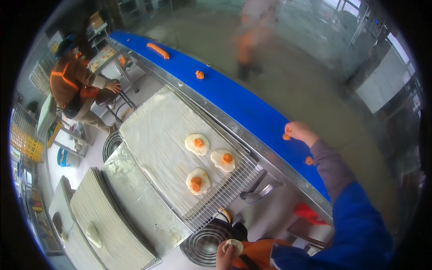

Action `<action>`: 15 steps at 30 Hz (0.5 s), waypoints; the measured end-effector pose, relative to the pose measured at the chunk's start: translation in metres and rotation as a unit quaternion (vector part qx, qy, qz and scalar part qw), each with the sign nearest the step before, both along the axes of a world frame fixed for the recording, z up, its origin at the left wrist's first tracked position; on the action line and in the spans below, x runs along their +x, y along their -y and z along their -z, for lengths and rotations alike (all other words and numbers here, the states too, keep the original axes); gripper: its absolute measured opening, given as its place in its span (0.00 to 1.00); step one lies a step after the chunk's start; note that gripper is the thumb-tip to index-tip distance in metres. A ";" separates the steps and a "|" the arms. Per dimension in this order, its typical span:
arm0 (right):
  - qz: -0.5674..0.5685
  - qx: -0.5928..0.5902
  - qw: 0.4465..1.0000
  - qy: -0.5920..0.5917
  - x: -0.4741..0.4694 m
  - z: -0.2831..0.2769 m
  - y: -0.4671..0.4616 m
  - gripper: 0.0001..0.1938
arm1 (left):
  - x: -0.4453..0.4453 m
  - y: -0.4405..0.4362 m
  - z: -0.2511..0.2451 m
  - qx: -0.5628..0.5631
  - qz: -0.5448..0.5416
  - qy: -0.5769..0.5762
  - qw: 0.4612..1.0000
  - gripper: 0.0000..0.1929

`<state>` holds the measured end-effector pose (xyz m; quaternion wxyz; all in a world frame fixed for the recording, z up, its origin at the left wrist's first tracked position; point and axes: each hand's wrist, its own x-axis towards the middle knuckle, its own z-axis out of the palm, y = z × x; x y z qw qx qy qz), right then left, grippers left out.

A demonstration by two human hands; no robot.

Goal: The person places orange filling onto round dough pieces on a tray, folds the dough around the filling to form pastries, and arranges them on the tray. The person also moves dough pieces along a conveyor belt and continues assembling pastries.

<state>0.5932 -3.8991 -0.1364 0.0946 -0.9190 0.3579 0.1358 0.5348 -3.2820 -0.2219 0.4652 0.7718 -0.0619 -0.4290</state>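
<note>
My left hand [225, 255] holds a small flattened round of dough [233, 247] near my orange apron, low in the view. Over the blue conveyor belt [236, 104], my right hand [297, 131] pinches a lump of orange filling [286, 136]. Another orange lump [308, 160] lies on the belt beside my right forearm. Farther up the belt are one more lump [199, 74] and a long orange roll [158, 51]. Three flat dough pieces [197, 144], each topped with orange filling, rest on a cloth-covered wire rack [162, 111].
Stacked cloth-covered racks [111, 219] stand at lower left, one bearing a dough piece [93, 234]. A metal surface [148, 202] lies between them and the rack. A round stool [206, 244] is below. A person [72, 81] leans on a stool at left; a blurred person stands beyond the belt.
</note>
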 end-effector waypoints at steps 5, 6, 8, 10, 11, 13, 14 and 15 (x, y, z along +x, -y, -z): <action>0.059 0.277 0.950 0.130 0.050 -0.009 -0.017 0.11 | 0.001 0.000 -0.004 -0.076 -0.017 0.039 0.996 0.20; 0.038 0.341 0.926 0.158 0.064 -0.007 -0.025 0.11 | 0.000 -0.001 -0.005 -0.077 -0.088 -0.048 0.992 0.20; 0.009 0.319 0.935 0.158 0.101 -0.004 -0.041 0.11 | -0.002 -0.003 -0.007 -0.077 -0.224 -0.219 0.947 0.19; -0.031 0.337 0.926 0.170 0.128 -0.003 -0.060 0.11 | -0.001 -0.005 -0.011 -0.051 -0.211 -0.209 0.953 0.18; -0.059 0.361 0.913 0.179 0.146 -0.003 -0.069 0.10 | -0.001 -0.006 -0.013 -0.052 -0.208 -0.194 0.957 0.18; -0.088 0.409 0.887 0.194 0.178 -0.002 -0.093 0.09 | 0.002 -0.007 -0.015 -0.051 -0.208 -0.175 0.961 0.18; -0.088 0.430 0.875 0.203 0.192 -0.001 -0.104 0.09 | 0.003 -0.007 -0.014 -0.050 -0.209 -0.170 0.962 0.18; -0.100 0.460 0.854 0.222 0.205 -0.002 -0.114 0.08 | 0.004 -0.008 -0.014 -0.050 -0.209 -0.167 0.962 0.18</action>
